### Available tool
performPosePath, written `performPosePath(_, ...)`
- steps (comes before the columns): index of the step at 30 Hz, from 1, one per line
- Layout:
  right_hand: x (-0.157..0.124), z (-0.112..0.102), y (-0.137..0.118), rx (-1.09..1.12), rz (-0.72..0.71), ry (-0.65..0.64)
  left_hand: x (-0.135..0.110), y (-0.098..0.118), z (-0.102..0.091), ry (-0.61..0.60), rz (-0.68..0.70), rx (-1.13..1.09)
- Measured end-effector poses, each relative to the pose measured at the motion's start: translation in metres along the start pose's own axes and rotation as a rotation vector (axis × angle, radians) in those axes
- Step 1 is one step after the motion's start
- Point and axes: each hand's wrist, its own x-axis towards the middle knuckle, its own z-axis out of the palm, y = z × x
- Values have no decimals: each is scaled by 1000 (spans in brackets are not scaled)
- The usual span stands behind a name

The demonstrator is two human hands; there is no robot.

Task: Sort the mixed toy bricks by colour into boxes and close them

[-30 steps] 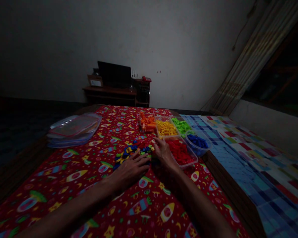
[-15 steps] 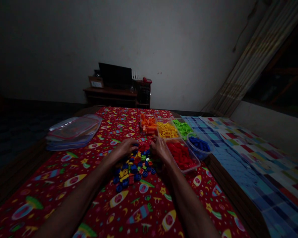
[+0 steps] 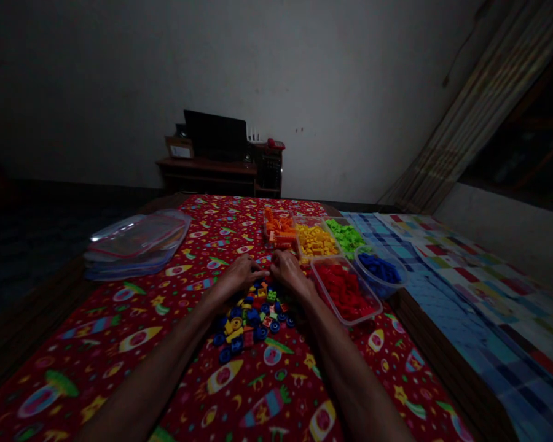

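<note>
Resting my left hand [image 3: 239, 276] and right hand [image 3: 289, 274] curled at the loose bricks [image 3: 253, 322] | any pinch: cannot tell | next calls for closing on one brick

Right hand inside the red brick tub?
No, the right hand sits outside the clear tub of red bricks, just left of it, beside the loose coloured bricks.

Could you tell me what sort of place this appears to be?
It looks like a room in a home, probably a bedroom: a red rocket-print sheet covers what seems to be a bed, a checked blanket lies beside it, and a small desk with a monitor stands against the wall.
</note>
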Motion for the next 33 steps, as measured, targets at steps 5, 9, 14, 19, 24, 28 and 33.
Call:
performPosePath(5, 3, 0, -3, -36, -126, -101, -2, 11, -4, -12, -12, 69)
performPosePath(9, 5, 0, -4, -50, -105, -146, -5, 11, -6, 10, 0, 64)
performPosePath(14, -1, -22, 1, -4, -83, 74, -10, -1, -11, 25, 12, -99)
performPosePath(19, -18, -73, 21, 12, 11, 277, -20, -8, -15, 47, -57, -271)
performPosePath(24, -51, -122, 48, -147, 268, 179, -23, -10, -17, 39, -64, -389)
performPosePath(28, -67, -144, 51, -203, 451, -29, -18, -12, -18, 86, -3, -323)
performPosePath(33, -51, -130, 31, -281, 440, 29, -11, -3, -9, 114, 168, -185)
